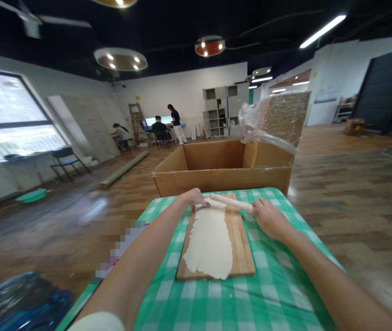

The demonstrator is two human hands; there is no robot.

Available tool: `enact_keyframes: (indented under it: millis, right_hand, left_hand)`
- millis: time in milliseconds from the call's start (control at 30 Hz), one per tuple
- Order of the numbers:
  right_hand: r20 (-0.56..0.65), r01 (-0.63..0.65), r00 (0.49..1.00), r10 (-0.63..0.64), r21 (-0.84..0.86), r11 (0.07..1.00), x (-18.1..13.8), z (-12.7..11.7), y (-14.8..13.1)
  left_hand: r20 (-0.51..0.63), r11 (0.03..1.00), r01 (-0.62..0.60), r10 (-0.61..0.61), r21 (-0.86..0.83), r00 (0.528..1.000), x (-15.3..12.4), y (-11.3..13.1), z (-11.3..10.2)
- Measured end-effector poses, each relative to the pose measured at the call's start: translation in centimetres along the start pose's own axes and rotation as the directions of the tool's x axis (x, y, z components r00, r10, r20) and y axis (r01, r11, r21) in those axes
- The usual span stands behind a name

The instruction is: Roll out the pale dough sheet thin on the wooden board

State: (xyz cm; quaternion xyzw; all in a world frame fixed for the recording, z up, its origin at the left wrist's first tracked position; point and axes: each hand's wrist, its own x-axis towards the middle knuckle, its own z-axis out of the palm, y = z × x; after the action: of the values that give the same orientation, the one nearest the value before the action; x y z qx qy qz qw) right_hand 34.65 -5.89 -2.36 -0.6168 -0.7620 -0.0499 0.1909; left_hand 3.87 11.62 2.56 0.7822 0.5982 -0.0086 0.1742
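A thin, pale sheet of dough (209, 243) with ragged edges lies along a wooden board (242, 248). Across the board's far end a light rolling pin (232, 202) lies at a slant. My right hand (269, 218) is closed around the pin's right end. At the far left corner of the dough is my left hand (196, 197), its fingers pinched at the sheet's edge; the fingertips are partly hidden. The pin's left end is close to those fingers.
A green-and-white checked cloth (268, 294) covers the table. Just beyond it stands a large open cardboard box (223, 179), with a plastic-wrapped carton (281, 117) behind. Dark blue plastic (26, 303) lies at lower left. People (175, 122) are at the far wall.
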Motion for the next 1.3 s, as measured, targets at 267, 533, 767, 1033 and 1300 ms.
enact_keyframes:
  millis: [267,533,767,1033,1300]
  right_hand:
    - [-0.034,-0.060,0.997,0.063,0.078,0.995,0.0,1.3,0.6]
    - [-0.068,-0.064,0.995,0.071,0.101,0.993,0.0,1.5,0.6]
    - [-0.161,-0.100,0.978,0.133,0.197,0.975,0.3,1.9,1.3]
    - [-0.370,-0.130,0.896,0.245,0.310,0.942,1.0,2.3,2.9]
    - [-0.383,-0.161,0.876,0.293,0.339,0.927,0.8,2.1,2.8]
  left_hand:
    - [-0.018,0.999,0.005,-0.006,-0.034,1.000,-0.2,0.2,0.2]
    - [-0.074,0.993,-0.100,0.095,-0.061,0.993,-1.3,1.4,-0.3]
    - [-0.316,0.963,-0.258,0.221,-0.080,0.923,-2.8,3.1,-3.0]
    - [-0.636,0.791,-0.578,0.345,-0.199,0.691,-7.8,6.1,-10.0]
    - [-0.295,0.824,-0.523,0.455,-0.220,0.840,-19.1,4.7,0.7]
